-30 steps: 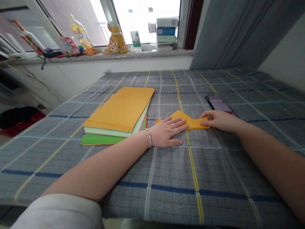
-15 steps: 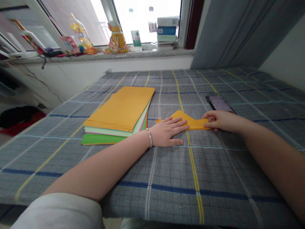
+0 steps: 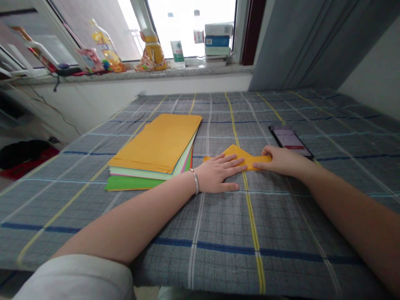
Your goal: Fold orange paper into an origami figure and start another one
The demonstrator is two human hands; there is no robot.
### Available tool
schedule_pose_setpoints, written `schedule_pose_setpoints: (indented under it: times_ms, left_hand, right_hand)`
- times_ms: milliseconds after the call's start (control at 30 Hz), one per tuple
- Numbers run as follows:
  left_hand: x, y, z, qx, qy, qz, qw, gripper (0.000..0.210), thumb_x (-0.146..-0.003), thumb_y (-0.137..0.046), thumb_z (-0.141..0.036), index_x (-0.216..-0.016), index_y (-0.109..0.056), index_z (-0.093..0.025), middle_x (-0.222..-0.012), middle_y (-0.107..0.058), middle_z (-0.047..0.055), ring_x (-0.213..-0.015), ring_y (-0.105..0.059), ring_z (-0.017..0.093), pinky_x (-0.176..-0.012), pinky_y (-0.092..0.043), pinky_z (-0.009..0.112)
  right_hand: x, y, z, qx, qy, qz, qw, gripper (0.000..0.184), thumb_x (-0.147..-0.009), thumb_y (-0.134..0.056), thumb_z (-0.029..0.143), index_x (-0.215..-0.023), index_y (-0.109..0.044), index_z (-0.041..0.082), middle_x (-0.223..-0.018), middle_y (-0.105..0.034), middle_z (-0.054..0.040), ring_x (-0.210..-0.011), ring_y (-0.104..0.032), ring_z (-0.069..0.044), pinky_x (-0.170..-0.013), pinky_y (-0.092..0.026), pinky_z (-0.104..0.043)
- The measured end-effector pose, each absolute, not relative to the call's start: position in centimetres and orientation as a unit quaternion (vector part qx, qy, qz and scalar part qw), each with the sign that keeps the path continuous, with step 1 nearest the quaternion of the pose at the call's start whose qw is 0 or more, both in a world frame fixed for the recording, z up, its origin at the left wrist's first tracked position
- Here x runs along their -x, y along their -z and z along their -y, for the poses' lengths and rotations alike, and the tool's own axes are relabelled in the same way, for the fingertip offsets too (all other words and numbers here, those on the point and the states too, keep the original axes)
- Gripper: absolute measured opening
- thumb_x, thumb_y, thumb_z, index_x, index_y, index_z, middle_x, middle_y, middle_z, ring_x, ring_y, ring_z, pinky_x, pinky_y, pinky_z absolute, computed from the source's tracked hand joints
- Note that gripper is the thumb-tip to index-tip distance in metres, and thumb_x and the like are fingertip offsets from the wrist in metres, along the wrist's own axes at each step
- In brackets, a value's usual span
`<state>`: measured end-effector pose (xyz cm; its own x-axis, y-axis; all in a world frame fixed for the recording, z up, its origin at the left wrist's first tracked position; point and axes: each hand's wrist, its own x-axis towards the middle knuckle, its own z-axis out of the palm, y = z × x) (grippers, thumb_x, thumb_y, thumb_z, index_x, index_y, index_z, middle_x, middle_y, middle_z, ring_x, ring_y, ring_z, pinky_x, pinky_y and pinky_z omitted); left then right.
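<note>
You seem to be creasing: left hand (image 3: pixel 216 173) flat, fingers spread, right hand (image 3: pixel 283 161) pinching folded, peaked orange paper (image 3: pixel 248 158) right of the orange-topped paper stack (image 3: pixel 159 141); next probably wants even pressure.

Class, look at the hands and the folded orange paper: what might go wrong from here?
The folded paper might crease askew if the left hand, flat on it, slips. The right hand, pinching its right end, could bump the phone close behind. The left forearm might knock the unevenly stacked paper pile.
</note>
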<state>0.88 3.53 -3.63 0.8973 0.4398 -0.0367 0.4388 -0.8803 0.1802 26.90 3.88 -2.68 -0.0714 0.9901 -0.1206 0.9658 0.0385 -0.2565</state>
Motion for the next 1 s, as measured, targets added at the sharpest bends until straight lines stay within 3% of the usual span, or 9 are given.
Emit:
schedule_pose_setpoints:
  times_ms: [467,700,1000]
  left_hand:
    - [-0.8,3.8,-3.5,-0.967,0.002,-0.233,0.098,0.07,-0.098,-0.043,-0.054,-0.156,-0.023,-0.019,-0.163,-0.021,0.008,-0.152,-0.016,0.026,-0.124,-0.012,0.048]
    - [-0.8,3.9,-3.7,-0.97,0.003,-0.226,0.093,0.067,-0.097,-0.043,-0.054,-0.155,-0.025,-0.024,-0.163,-0.021,0.006,-0.152,-0.016,0.026,-0.123,-0.013,0.048]
    - [-0.8,3.6,-3.7,-0.97,0.017,-0.226,0.087,0.067,-0.098,-0.042,-0.055,-0.154,-0.028,-0.021,-0.164,-0.019,0.007,-0.152,-0.015,0.027,-0.124,-0.012,0.048]
  right_hand:
    - [-25.6,3.0,-3.6,0.696,-0.087,0.713,0.017,0.076,-0.058,-0.055,0.09,-0.094,-0.061,0.023,-0.084,-0.072,-0.0124,-0.072,-0.067,-0.031,-0.051,-0.039,-0.035]
    - [-25.8,2.0,-4.0,0.692,-0.13,0.71,-0.006,0.064,-0.059,-0.065,0.08,-0.091,-0.059,0.025,-0.083,-0.071,-0.0083,-0.07,-0.066,-0.028,-0.051,-0.038,-0.034]
    - [-27.2,2.3,-4.9,0.676,-0.172,0.716,-0.026,0.052,-0.061,-0.071,0.065,-0.087,-0.056,0.024,-0.084,-0.07,-0.0048,-0.073,-0.064,-0.024,-0.056,-0.039,-0.032]
